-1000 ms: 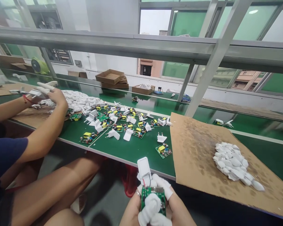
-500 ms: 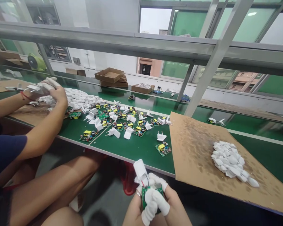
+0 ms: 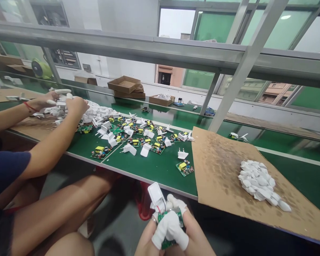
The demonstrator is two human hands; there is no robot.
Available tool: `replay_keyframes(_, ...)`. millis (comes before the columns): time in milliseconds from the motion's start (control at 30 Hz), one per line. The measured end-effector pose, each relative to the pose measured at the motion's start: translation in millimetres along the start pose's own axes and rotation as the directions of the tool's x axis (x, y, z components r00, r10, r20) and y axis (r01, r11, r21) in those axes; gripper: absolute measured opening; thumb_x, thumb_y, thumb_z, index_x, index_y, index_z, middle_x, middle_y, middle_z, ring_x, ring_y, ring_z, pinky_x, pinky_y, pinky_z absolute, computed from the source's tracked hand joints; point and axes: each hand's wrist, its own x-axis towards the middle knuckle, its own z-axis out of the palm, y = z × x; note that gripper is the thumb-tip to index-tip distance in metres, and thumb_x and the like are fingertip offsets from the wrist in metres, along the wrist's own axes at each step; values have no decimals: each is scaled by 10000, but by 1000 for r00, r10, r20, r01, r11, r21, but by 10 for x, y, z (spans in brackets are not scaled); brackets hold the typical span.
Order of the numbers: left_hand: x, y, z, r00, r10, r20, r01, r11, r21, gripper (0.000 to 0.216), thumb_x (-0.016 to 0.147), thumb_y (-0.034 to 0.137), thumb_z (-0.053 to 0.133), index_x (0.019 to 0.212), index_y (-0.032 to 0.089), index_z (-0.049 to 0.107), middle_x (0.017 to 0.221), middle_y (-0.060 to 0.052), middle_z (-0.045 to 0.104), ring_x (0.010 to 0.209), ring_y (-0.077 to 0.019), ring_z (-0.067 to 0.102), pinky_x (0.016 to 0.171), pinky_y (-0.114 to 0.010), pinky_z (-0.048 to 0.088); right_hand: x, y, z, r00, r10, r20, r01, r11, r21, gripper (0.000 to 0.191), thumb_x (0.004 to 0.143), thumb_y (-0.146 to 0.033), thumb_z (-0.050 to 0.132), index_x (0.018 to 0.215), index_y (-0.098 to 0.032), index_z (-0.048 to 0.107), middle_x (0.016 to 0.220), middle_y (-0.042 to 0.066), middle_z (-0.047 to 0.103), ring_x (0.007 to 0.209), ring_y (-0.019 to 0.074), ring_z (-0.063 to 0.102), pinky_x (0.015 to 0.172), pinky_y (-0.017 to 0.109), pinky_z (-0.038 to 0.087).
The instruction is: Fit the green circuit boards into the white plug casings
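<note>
Far left along the bench, a co-worker's nearer hand [image 3: 77, 105] has swung right since a moment ago, now over the white heap [image 3: 98, 112], close to their other hand [image 3: 49, 99]. Next, the scattered boards and plug cases [image 3: 128, 149]: no shift I can make out. Behind them a small part [image 3: 145, 109] has slid left.

Nearer, low centre, I have both hands together just off the bench edge. White plug case [image 3: 155, 195] stands tilted left above the left hand [image 3: 152, 233], farther left than before; red wire [image 3: 158, 209] and a dark one run down from it toward the circuit board [image 3: 168, 244]. Board is held between both hands, mostly hidden. Thumbs, in white covers, now overlap across its front where more green showed earlier. I read that as a firmer hold, with the work still in the hands. Left hand: clamped on board, fingers behind, wrist rising from below. Right hand [image 3: 186, 227]: clamped too, forearm slanting in from lower right, covered fingers curled at the board's top edge. Fingertip contact behind: cannot tell.

Just beyond, a lone board [image 3: 185, 168] lies beside stained cardboard [image 3: 216, 170]. Past that, an assembly [image 3: 238, 137] has drifted left; smaller white heap [image 3: 257, 181] rests on the cardboard.
</note>
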Motion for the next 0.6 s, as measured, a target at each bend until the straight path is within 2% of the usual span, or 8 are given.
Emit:
replay_keyframes(67,44,-9,-18,999,-6,-51,9,999,52,412,460,328,723,833,188,620,716,-37,654,691,-213,597,618,-283,477,-25,54,-18,1000,20,7,-19,1000,-14,535,681,-419,496,1184,-360,321,1164,-59,461,1122,215,352,831,282,423)
replay_keyframes(167,89,-25,-42,998,-7,-55,13,994,105,536,431,355,732,909,160,586,710,-50,650,662,-212,596,556,-260,471,-63,99,-55,998,58,22,-59,998,10,521,692,-435,478,1184,-342,335,1206,-53,416,1153,212,300,859,288,401)
replay_keyframes(233,104,-39,-50,999,-30,-44,35,993,113,606,426,367,731,963,152,553,687,-49,647,645,-213,594,545,-262,464,-75,85,-69,997,59,43,-61,997,51,589,662,-440,522,1200,-311,319,1244,-25,370,1150,221,304,872,295,384)
replay_keyframes(300,113,-58,-64,998,-46,-42,50,994,99,626,445,408,709,981,135,535,702,-67,643,708,-243,587,592,-300,467,-77,46,-65,996,14,84,-24,993,119,608,650,-457,533,1196,-275,336,1257,4,353,1145,222,312,885,302,364)
replay_keyframes(367,122,-79,-94,995,49,-88,-36,988,149,556,503,446,659,947,131,552,808,-94,630,868,-282,537,712,-348,447,-81,1,-46,995,-20,96,3,986,164,564,666,-476,505,1169,-253,384,1235,17,387,1137,214,326,896,304,347)
replay_keyframes(433,135,-92,-135,966,210,-154,-164,950,267,446,542,419,635,901,162,574,957,-88,587,1038,-291,422,852,-347,372,-93,-40,-19,999,16,32,-20,993,118,501,685,-472,482,1137,-265,427,1184,12,449,1101,213,379,892,309,354)
replay_keyframes(533,187,-92,-200,925,338,-175,-257,893,369,391,531,342,657,889,214,566,1073,-45,526,1149,-261,282,943,-286,278,-105,-90,20,990,31,-137,-43,995,-85,428,673,-434,515,1081,-311,481,1086,-9,535,988,232,487,819,312,423)
replay_keyframes(600,261,-95,-249,917,371,-145,-305,888,344,445,515,332,669,926,229,535,1069,-36,528,1153,-252,277,949,-281,274,-81,-104,53,973,-77,-217,25,972,-234,362,695,-399,494,1050,-325,507,1045,-16,562,928,231,524,770,298,452)
